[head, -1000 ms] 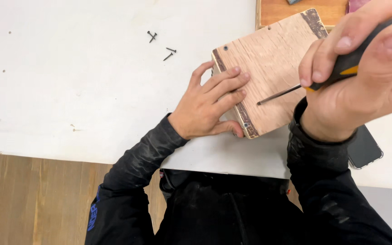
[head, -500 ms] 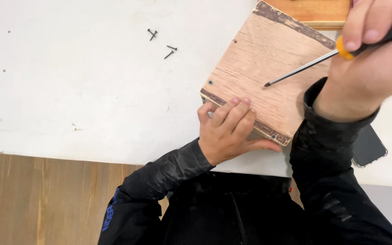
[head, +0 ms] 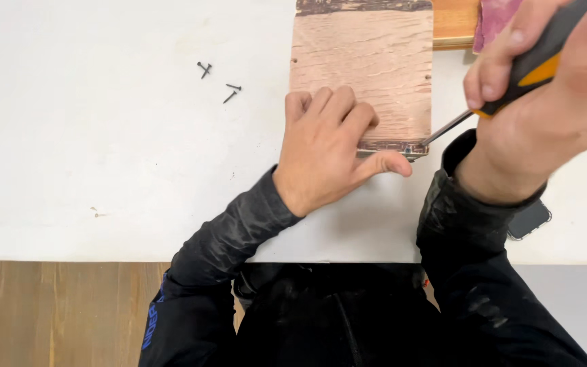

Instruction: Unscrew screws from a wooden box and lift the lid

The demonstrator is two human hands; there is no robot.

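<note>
A flat plywood board (head: 368, 64) lies on the white table (head: 103, 170), its long sides running away from me. My left hand (head: 331, 146) rests flat on its near edge, fingers spread on the wood and thumb along the front rim. My right hand (head: 545, 95) grips a screwdriver (head: 511, 78) with a black and orange handle. Its thin shaft slants down to the left, and the tip meets a small screw at the board's near right corner (head: 410, 148).
Three loose dark screws (head: 220, 81) lie on the table left of the board. A wooden block (head: 455, 24) and a pink piece (head: 494, 20) sit beyond the board at the top right. A dark flat object (head: 531, 219) shows under my right wrist. The table's near edge runs along the bottom.
The board has turned from slanted to square with the table. My left hand slid to its near edge. The screwdriver tip dropped from mid-board to the near right corner.
</note>
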